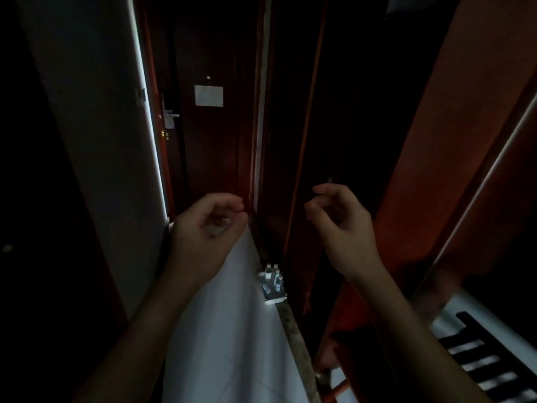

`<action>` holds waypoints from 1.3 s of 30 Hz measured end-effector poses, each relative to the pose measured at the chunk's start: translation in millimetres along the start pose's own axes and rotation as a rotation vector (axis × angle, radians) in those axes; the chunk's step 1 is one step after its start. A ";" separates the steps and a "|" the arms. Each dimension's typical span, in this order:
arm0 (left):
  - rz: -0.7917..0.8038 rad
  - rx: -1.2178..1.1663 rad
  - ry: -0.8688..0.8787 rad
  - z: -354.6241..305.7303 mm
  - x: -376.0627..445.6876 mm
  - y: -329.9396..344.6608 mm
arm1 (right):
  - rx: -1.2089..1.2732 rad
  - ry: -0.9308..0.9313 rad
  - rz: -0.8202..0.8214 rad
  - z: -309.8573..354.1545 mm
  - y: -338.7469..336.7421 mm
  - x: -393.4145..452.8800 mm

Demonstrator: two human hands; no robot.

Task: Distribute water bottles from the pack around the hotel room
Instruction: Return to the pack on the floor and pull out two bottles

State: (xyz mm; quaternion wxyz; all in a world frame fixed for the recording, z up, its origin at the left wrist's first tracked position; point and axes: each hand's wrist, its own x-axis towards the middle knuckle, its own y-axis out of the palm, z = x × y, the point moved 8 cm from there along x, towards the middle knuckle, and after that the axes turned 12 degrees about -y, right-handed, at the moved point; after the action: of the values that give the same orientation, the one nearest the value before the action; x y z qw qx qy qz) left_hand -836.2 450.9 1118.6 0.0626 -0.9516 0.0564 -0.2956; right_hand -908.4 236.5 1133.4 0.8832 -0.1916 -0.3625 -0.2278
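While both arms reach forward in a dim entry hall, the left hand (207, 219) and the right hand (338, 212) hang with fingers loosely curled, grasping nothing. At about 6 o'clock from the hands, the pack (273, 289) sits on the pale floor (229, 330) against the dark wooden wall, with several water bottles (274, 276) standing upright in it. A door (209, 135) with a white notice stands at 12 o'clock.
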 end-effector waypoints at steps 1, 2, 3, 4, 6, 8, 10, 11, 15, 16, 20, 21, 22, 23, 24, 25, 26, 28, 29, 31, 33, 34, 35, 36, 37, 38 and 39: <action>0.005 0.004 -0.003 12.6 17.2 5.0 | -0.005 0.010 -0.008 -17.0 5.5 12.6; 0.015 0.003 -0.011 26.1 34.1 11.2 | -0.003 0.019 -0.016 -35.2 11.4 25.2; 0.026 0.001 -0.020 41.1 50.4 18.3 | -0.001 0.028 -0.021 -53.7 17.8 37.6; 0.035 0.001 -0.026 56.3 66.5 26.1 | 0.001 0.036 -0.023 -72.7 25.1 50.0; 0.042 0.006 -0.034 87.5 99.4 42.9 | 0.010 0.044 -0.019 -110.8 39.9 76.0; 0.056 0.017 -0.041 119.8 133.6 62.6 | 0.009 0.033 -0.017 -149.6 52.6 103.8; 0.076 0.033 -0.042 150.9 170.2 83.7 | 0.026 0.028 -0.027 -191.3 62.2 133.3; 0.086 0.042 -0.042 165.7 189.3 93.8 | 0.042 0.036 -0.029 -212.7 67.3 148.6; 0.113 0.091 -0.039 214.6 264.4 124.8 | 0.053 0.067 -0.004 -291.4 92.6 210.9; 0.112 0.096 -0.043 227.0 281.9 129.9 | 0.051 0.071 0.009 -309.5 100.4 226.5; 0.114 0.135 -0.084 279.1 344.7 148.0 | 0.039 0.088 0.034 -373.1 127.0 280.2; 0.122 0.136 -0.088 294.0 360.0 152.9 | 0.035 0.090 0.039 -388.8 133.3 291.5; 0.131 0.130 -0.097 310.4 375.8 158.2 | 0.031 0.101 0.041 -407.1 140.2 302.3; 0.138 0.119 -0.107 329.1 392.0 163.6 | 0.027 0.115 0.041 -426.1 147.6 312.5; 0.143 0.109 -0.118 347.5 406.7 169.2 | 0.017 0.126 0.034 -445.1 154.8 322.1; 0.152 0.107 -0.129 367.9 421.8 175.8 | 0.001 0.138 0.022 -465.0 162.0 330.8; 0.170 0.112 -0.141 389.8 436.6 183.0 | -0.020 0.150 0.007 -486.6 169.3 338.6; 0.227 0.109 -0.175 436.6 466.6 199.5 | -0.065 0.194 -0.011 -531.8 185.3 350.4; 0.265 0.101 -0.190 460.1 482.2 207.8 | -0.081 0.226 -0.020 -554.1 193.2 354.3; 0.344 0.091 -0.213 506.4 514.4 227.5 | -0.120 0.299 -0.058 -599.6 205.4 359.2; 0.414 0.089 -0.271 554.6 542.5 251.0 | -0.166 0.376 -0.091 -645.2 214.2 361.5; 0.457 0.089 -0.305 578.8 552.9 265.0 | -0.189 0.412 -0.105 -668.3 216.7 361.6; 0.507 0.096 -0.330 601.9 559.9 280.4 | -0.206 0.447 -0.122 -689.8 217.0 360.6; 0.558 0.110 -0.349 622.9 564.1 296.7 | -0.222 0.477 -0.142 -710.2 215.0 358.4; 0.607 0.125 -0.364 643.2 566.5 313.2 | -0.238 0.511 -0.162 -730.7 212.0 354.7; 0.652 0.139 -0.378 663.8 567.0 330.1 | -0.254 0.546 -0.186 -752.4 207.4 348.7; 0.692 0.150 -0.392 683.7 566.3 346.3 | -0.266 0.581 -0.208 -774.3 202.8 341.2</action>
State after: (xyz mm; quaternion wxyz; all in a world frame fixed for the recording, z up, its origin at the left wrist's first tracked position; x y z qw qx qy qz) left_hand -7.3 86.4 821.5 0.2372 -0.9076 0.3385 -0.0731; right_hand -154.3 -76.3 832.5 0.8889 -0.1942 -0.0805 -0.4070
